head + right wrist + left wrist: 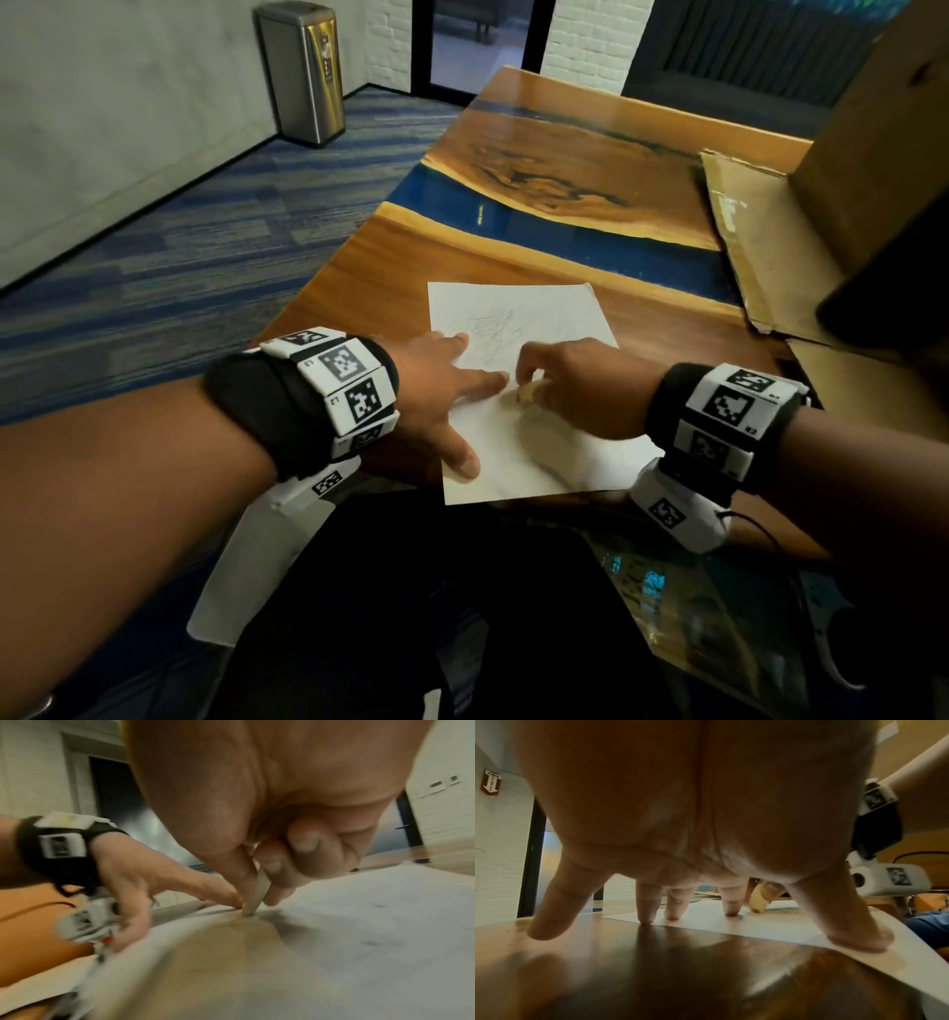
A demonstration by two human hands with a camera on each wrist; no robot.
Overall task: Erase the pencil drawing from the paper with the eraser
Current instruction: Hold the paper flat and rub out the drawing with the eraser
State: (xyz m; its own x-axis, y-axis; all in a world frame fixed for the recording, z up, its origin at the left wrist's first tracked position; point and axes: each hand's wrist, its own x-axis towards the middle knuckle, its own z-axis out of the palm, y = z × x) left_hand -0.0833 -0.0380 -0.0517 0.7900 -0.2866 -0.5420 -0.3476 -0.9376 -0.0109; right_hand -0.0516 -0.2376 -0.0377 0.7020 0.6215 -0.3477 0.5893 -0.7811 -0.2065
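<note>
Paper (518, 318) lies at table (359, 267) near edge. Left hand (436, 390) is spread flat, sheet pinned at its 9 o'clock edge. Eraser (529, 393) is pinched by right hand (575, 390), tip pressed on sheet centre. Faint pencil drawing (506, 326) is left toward 12 o'clock; erasing judged partway, upper strokes not yet cleared.

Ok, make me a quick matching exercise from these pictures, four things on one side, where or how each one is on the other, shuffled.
Things:
1. eraser
2. paper
3. left hand
4. cardboard

States:
A. lies flat on the table's right side
B. fingers spread, pressing the sheet down
C. pinched in the right hand, tip on the sheet
D. bears faint pencil lines

Pairs: 1-C, 2-D, 3-B, 4-A
</note>
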